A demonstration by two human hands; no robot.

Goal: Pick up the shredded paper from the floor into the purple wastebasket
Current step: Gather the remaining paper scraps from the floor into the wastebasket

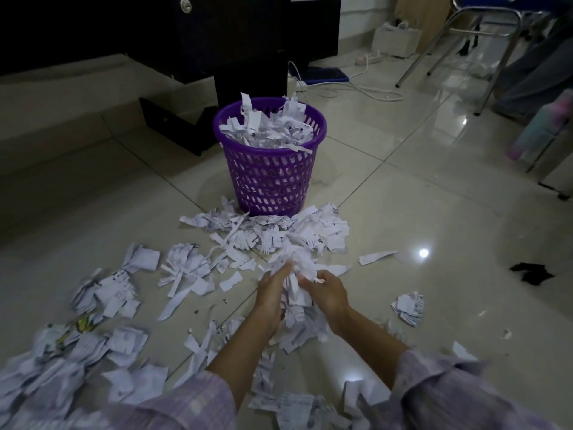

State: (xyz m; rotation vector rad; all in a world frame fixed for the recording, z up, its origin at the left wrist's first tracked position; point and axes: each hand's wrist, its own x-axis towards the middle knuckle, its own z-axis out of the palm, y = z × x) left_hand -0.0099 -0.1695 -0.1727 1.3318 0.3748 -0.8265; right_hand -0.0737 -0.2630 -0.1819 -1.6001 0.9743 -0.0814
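Both hands, left hand (273, 290) and right hand (328, 291), were clenched around a bunch of shredded paper (296, 293) just above the floor (434, 212), so mid-scoop. Next it'd need lifting over to the purple wastebasket (269, 178), already near full. Fingertips were buried in paper, kinda blurry.

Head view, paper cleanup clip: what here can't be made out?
- Print on the shredded paper: too small.
- Wastebasket fill depth: paper on top hides it.
- Left hand and right hand inner fingers: buried in the held clump.
- Dark scrap on the floor: too dim to identify.
- Bottom-left paper: blurred, cut off by the edge.
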